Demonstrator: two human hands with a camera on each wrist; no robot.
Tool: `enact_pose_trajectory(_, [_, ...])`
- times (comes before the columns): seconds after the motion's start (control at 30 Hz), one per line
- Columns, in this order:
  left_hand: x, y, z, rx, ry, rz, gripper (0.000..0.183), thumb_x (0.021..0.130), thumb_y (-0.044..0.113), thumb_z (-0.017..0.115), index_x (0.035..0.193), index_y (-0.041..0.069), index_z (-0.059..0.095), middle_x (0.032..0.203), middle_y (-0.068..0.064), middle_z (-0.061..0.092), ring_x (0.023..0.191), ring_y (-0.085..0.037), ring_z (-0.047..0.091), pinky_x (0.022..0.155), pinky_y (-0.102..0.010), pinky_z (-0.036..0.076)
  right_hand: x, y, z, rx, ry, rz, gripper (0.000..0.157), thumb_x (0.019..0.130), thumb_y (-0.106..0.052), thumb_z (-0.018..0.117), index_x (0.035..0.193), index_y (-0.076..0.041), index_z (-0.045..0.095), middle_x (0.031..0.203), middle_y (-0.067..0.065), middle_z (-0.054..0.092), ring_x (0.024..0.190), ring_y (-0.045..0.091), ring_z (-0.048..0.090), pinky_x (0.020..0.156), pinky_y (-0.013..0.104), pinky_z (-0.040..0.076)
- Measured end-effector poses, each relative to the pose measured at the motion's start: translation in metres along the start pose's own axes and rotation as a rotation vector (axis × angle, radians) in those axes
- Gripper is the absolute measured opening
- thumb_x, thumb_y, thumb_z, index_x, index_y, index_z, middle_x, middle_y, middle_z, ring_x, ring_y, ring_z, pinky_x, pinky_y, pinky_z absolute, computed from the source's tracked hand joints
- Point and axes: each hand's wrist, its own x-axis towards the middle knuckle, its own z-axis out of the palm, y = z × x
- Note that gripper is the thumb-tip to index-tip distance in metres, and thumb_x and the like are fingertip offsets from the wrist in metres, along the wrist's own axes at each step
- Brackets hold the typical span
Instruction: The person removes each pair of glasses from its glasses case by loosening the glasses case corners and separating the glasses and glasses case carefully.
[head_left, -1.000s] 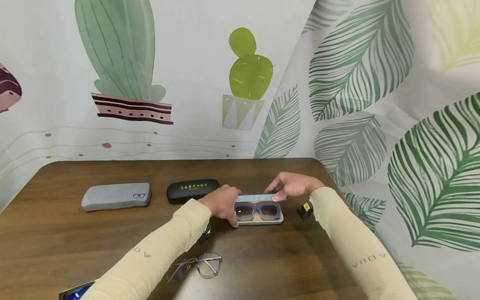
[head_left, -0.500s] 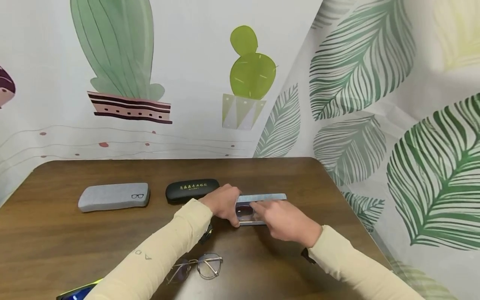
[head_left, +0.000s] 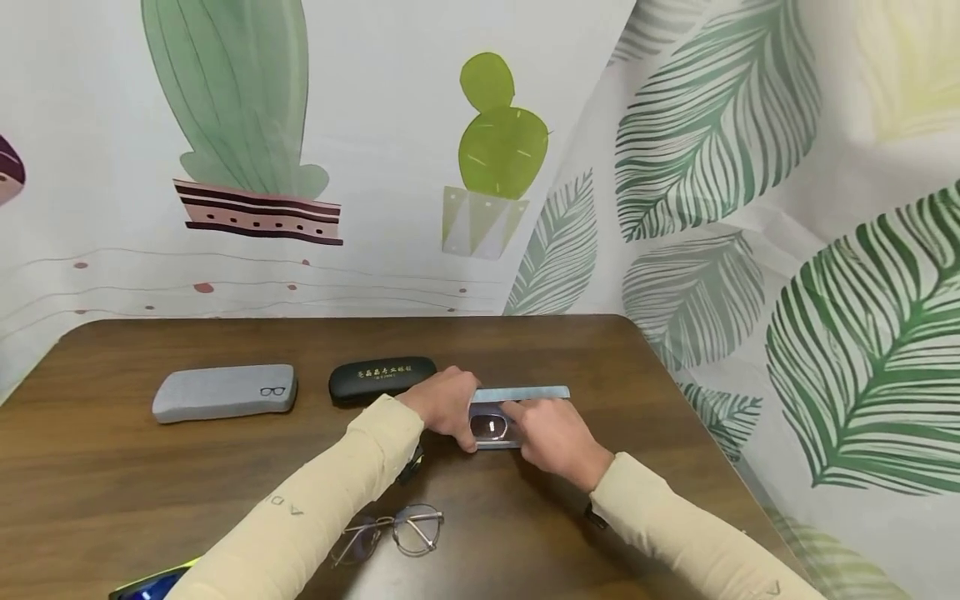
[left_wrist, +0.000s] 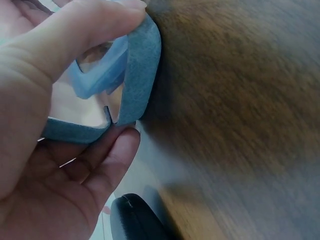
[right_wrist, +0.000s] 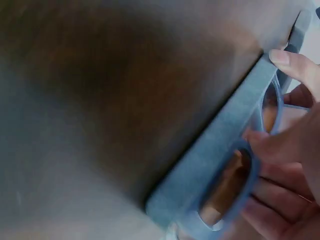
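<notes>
An open light blue glasses case point(head_left: 525, 393) lies toward the right of the table, its lid raised at the back. My left hand point(head_left: 447, 404) grips its left end; in the left wrist view the thumb presses the front wall point(left_wrist: 142, 70) and the fingers reach round behind. Inside are blue-framed sunglasses point(head_left: 489, 427) with dark lenses. My right hand point(head_left: 558, 442) covers their right half and pinches them at the bridge. In the right wrist view the sunglasses point(right_wrist: 254, 172) sit at the case's front wall, thumb on the bridge and other fingers beyond the frame.
A black glasses case point(head_left: 382, 378) stands just left of my left hand, with a grey one point(head_left: 225, 392) farther left. Thin metal-framed eyeglasses point(head_left: 390, 533) lie in front. A blue-lensed item with a yellow-green edge point(head_left: 153, 582) is partly hidden by my left sleeve.
My right hand has left the case's lid and come down in front, onto the sunglasses' bridge. The left hand keeps its grip on the case's left end.
</notes>
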Motion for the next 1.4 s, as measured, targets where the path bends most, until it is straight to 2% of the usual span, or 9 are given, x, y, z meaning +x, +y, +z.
enact_pose_trajectory(0.1, [0.001, -0.001, 0.001, -0.003, 0.001, 0.013, 0.05, 0.059, 0.027, 0.101, 0.095, 0.006, 0.074, 0.08, 0.001, 0.068, 0.069, -0.015, 0.061, 0.069, -0.029, 0.052, -0.002, 0.0, 0.002, 0.037, 0.051, 0.034, 0.021, 0.074, 0.001, 0.079, 0.082, -0.014, 0.066, 0.061, -0.006, 0.059, 0.056, 0.01, 0.051, 0.052, 0.027, 0.044])
enact_pose_trajectory(0.23, [0.001, -0.003, 0.001, -0.012, -0.01, 0.021, 0.049, 0.059, 0.026, 0.101, 0.094, 0.007, 0.073, 0.078, 0.002, 0.068, 0.067, -0.014, 0.06, 0.066, -0.028, 0.051, -0.005, 0.0, -0.002, 0.078, 0.092, 0.054, 0.022, 0.074, 0.003, 0.078, 0.086, -0.013, 0.071, 0.066, -0.005, 0.067, 0.057, 0.007, 0.05, 0.054, 0.025, 0.045])
enact_pose_trajectory(0.37, [0.001, -0.003, 0.001, -0.015, -0.01, 0.026, 0.047, 0.059, 0.027, 0.101, 0.092, 0.008, 0.073, 0.076, 0.003, 0.067, 0.065, -0.013, 0.058, 0.064, -0.027, 0.05, -0.008, 0.001, -0.016, 0.113, 0.094, 0.064, 0.03, 0.069, 0.007, 0.074, 0.091, -0.013, 0.074, 0.073, -0.004, 0.073, 0.061, 0.007, 0.056, 0.057, 0.026, 0.048])
enact_pose_trajectory(0.5, [0.001, -0.002, 0.0, 0.012, -0.005, 0.02, 0.049, 0.059, 0.029, 0.102, 0.093, 0.008, 0.073, 0.077, 0.002, 0.068, 0.068, -0.014, 0.058, 0.067, -0.028, 0.051, -0.009, 0.002, -0.031, 0.171, 0.091, 0.072, 0.026, 0.074, 0.008, 0.074, 0.088, -0.014, 0.075, 0.075, -0.007, 0.073, 0.065, 0.008, 0.061, 0.061, 0.027, 0.051])
enact_pose_trajectory(0.8, [0.001, -0.001, 0.002, 0.042, -0.031, -0.004, 0.065, 0.062, 0.027, 0.1, 0.116, 0.002, 0.073, 0.097, -0.004, 0.073, 0.078, -0.016, 0.062, 0.076, -0.032, 0.055, -0.025, -0.01, -0.038, 0.329, -0.082, -0.041, 0.028, 0.073, 0.01, 0.073, 0.074, -0.017, 0.067, 0.067, -0.01, 0.061, 0.062, 0.0, 0.041, 0.06, 0.018, 0.04])
enact_pose_trajectory(0.97, [0.0, 0.0, 0.0, 0.068, -0.042, -0.028, 0.085, 0.063, 0.032, 0.1, 0.135, -0.001, 0.066, 0.128, -0.013, 0.072, 0.1, -0.019, 0.067, 0.092, -0.035, 0.057, -0.033, -0.017, -0.033, 0.379, -0.153, -0.119, 0.028, 0.073, 0.009, 0.072, 0.081, -0.018, 0.073, 0.072, -0.014, 0.065, 0.064, -0.005, 0.043, 0.062, 0.013, 0.041])
enact_pose_trajectory(1.03, [-0.001, 0.0, -0.001, 0.07, -0.047, -0.038, 0.088, 0.063, 0.033, 0.1, 0.137, 0.0, 0.064, 0.132, -0.014, 0.071, 0.106, -0.019, 0.067, 0.095, -0.036, 0.057, -0.034, -0.019, -0.032, 0.396, -0.166, -0.147, 0.029, 0.072, 0.01, 0.072, 0.082, -0.017, 0.073, 0.073, -0.015, 0.067, 0.066, -0.006, 0.044, 0.064, 0.011, 0.041])
enact_pose_trajectory(1.27, [0.001, 0.0, 0.0, 0.078, -0.05, -0.037, 0.089, 0.064, 0.033, 0.1, 0.138, 0.0, 0.064, 0.132, -0.014, 0.071, 0.105, -0.018, 0.067, 0.096, -0.035, 0.056, -0.035, -0.022, -0.028, 0.439, -0.235, -0.175, 0.028, 0.073, 0.01, 0.071, 0.073, -0.017, 0.062, 0.065, -0.01, 0.053, 0.064, -0.004, 0.034, 0.059, 0.009, 0.03])
enact_pose_trajectory(1.4, [0.002, 0.0, 0.001, 0.085, -0.043, -0.031, 0.089, 0.063, 0.033, 0.1, 0.138, 0.0, 0.064, 0.131, -0.014, 0.071, 0.104, -0.019, 0.067, 0.096, -0.035, 0.056, -0.036, -0.021, -0.026, 0.423, -0.232, -0.191, 0.023, 0.078, 0.008, 0.073, 0.085, -0.014, 0.073, 0.075, -0.01, 0.067, 0.07, -0.006, 0.049, 0.064, 0.011, 0.043])
